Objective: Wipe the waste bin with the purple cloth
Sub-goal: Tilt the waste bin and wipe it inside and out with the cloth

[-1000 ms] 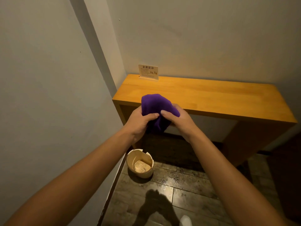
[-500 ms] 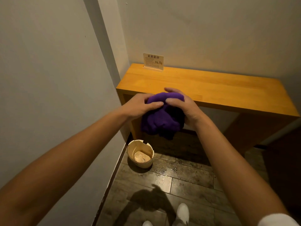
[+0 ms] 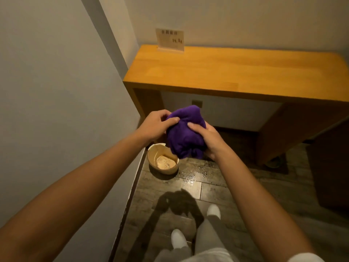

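A bunched purple cloth (image 3: 186, 132) is held in the air between both hands. My left hand (image 3: 155, 124) grips its upper left side, and my right hand (image 3: 208, 138) holds it from the right and underneath. Below the cloth, a small round tan waste bin (image 3: 157, 164) stands on the floor against the left wall, with crumpled pale paper inside. The cloth hangs just above the bin's rim and covers its upper right part; I cannot tell whether they touch.
A wooden side table (image 3: 226, 72) stands against the back wall with a small sign card (image 3: 170, 41) on it. The tiled floor (image 3: 213, 191) is wet and shiny beside the bin. My white shoes (image 3: 213, 211) show below. A wall runs close on the left.
Both hands have lowered the cloth from in front of the table top to just above the bin. The view has tilted down and my feet have come into sight.
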Motion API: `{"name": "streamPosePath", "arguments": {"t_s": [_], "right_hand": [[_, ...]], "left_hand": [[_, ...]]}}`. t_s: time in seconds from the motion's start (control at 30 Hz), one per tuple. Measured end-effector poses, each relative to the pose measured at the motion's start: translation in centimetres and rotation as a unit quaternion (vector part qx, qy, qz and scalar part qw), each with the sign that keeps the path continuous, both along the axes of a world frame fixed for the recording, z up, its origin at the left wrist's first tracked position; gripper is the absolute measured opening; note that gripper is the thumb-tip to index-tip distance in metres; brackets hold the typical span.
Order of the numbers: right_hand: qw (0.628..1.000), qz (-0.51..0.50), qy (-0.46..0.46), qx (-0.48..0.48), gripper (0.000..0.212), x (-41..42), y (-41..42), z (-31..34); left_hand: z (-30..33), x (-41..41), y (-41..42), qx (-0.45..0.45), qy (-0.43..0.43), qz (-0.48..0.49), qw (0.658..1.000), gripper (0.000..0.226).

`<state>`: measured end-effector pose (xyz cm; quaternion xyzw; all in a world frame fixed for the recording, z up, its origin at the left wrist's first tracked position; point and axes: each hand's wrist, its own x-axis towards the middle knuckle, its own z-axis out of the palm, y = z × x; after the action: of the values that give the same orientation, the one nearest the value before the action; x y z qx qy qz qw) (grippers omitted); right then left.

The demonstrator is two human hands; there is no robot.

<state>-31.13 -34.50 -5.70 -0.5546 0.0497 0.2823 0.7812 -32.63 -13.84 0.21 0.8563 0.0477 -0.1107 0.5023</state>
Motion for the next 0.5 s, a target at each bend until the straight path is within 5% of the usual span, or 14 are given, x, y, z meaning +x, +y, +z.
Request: {"name": "streamPosePath", "arguments": {"t_s": [0.07,0.17,0.3,0.5], "right_hand": [[0.999,-0.017,0.035,-0.033,0.047,1.2,0.4,-2.7],[0.995,-0.043,0.084,-0.038,0.04,3.5,1.5,-8.5],[0.986,-0.063,0.153,0.023,0.054,6.9,1.8,-18.4],[0.991,-0.034,0.084,-0.094,0.039,9.9,1.5,-34.5]], "left_hand": [[-3.1,0.7,1.1,0.074,0.013,-0.038,0.996,0.017],[-9.0,1.7,1.2,0.07,0.045,-0.007,0.997,0.023],[-19.9,4.9,0.2,0.052,0.078,0.06,0.994,0.037],[-39.2,6.4,0.2,0.155,0.113,0.063,0.979,0.068]]}}
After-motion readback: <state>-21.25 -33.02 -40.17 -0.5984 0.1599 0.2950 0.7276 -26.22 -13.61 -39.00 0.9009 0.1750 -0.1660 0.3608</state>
